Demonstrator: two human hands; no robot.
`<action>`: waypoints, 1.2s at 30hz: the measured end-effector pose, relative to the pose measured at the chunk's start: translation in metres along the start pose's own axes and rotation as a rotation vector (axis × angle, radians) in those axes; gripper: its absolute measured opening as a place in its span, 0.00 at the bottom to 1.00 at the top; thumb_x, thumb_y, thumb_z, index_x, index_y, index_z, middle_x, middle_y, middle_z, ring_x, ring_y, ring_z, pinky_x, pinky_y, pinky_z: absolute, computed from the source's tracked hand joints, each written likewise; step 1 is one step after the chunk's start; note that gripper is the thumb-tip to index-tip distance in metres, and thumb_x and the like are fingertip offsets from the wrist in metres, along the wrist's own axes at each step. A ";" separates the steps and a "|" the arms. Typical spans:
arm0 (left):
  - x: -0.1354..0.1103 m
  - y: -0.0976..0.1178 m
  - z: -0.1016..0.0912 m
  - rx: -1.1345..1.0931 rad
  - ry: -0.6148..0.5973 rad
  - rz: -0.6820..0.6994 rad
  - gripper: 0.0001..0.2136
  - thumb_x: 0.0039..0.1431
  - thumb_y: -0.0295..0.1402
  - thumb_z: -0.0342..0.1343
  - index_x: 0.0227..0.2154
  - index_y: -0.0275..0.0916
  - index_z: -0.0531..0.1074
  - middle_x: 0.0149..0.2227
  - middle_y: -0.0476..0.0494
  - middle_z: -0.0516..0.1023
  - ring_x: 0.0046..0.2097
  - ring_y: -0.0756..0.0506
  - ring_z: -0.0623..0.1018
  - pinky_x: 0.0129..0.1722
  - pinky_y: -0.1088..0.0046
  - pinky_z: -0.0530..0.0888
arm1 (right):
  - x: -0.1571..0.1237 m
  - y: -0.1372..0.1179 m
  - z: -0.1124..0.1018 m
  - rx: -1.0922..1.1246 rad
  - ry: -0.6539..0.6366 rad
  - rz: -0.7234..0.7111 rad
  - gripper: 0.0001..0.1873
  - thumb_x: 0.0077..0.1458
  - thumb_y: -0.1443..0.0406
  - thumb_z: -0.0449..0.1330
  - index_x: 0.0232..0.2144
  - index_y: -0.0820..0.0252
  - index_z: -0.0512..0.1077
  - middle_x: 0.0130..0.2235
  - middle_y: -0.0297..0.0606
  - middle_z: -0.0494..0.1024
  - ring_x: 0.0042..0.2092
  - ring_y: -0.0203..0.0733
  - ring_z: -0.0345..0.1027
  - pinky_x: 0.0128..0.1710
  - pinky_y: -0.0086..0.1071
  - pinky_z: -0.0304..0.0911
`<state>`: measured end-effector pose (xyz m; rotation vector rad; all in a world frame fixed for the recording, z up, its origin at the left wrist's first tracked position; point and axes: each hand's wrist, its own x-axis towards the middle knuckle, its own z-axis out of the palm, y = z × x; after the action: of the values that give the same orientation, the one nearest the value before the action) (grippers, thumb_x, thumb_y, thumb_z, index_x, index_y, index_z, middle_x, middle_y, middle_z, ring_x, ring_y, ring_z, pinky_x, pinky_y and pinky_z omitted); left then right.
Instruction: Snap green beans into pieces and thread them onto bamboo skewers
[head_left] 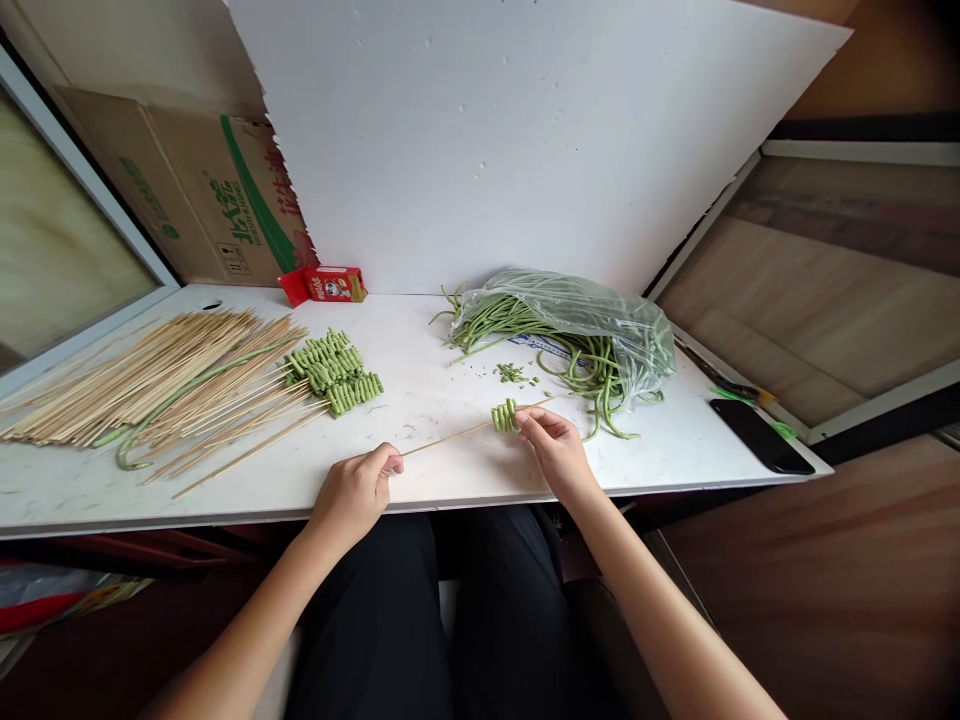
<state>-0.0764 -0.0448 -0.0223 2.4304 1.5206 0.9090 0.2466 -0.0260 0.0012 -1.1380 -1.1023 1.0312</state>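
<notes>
My left hand [358, 490] is closed round the near end of a thin bamboo skewer [450, 436], which slants up to the right above the table. Close to the skewer's other end sit several short pieces of green bean [504, 416], threaded side by side. My right hand [555, 448] pinches at these pieces with thumb and fingertips; the skewer's tip shows just past the fingers. To the left, finished-looking bean skewers [330, 370] lie stacked with their green ends together. Beside them spreads a big pile of bare bamboo skewers [142, 385], with one long bean across it.
Long green beans [517, 318] spill from a clear plastic bag [577, 300] at the back right. Bean scraps [514, 374] lie before it. A red box [330, 284] stands at the back, a black phone [761, 437] at the right edge. A white board [525, 140] rises behind.
</notes>
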 end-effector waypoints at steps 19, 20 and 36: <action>0.000 0.003 -0.002 -0.019 -0.008 -0.045 0.13 0.72 0.31 0.45 0.34 0.43 0.73 0.31 0.49 0.84 0.29 0.46 0.82 0.31 0.72 0.72 | 0.020 0.000 -0.047 -0.643 0.065 -0.248 0.05 0.48 0.56 0.75 0.28 0.46 0.85 0.35 0.44 0.81 0.50 0.64 0.65 0.59 0.60 0.58; 0.000 0.003 -0.002 -0.021 -0.009 -0.045 0.13 0.72 0.31 0.45 0.34 0.43 0.73 0.31 0.49 0.84 0.30 0.46 0.83 0.31 0.72 0.72 | 0.020 0.001 -0.047 -0.632 0.061 -0.248 0.05 0.48 0.56 0.75 0.28 0.46 0.85 0.36 0.44 0.82 0.50 0.64 0.65 0.59 0.60 0.58; -0.001 0.005 0.001 -0.013 0.031 0.014 0.12 0.71 0.27 0.45 0.34 0.43 0.72 0.31 0.51 0.85 0.31 0.46 0.84 0.30 0.74 0.75 | 0.026 0.009 -0.047 0.075 0.150 0.071 0.25 0.50 0.46 0.75 0.43 0.54 0.85 0.43 0.43 0.87 0.46 0.52 0.78 0.43 0.40 0.69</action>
<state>-0.0724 -0.0476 -0.0211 2.4316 1.5048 0.9604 0.2967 -0.0068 -0.0081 -1.1807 -0.9032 1.0172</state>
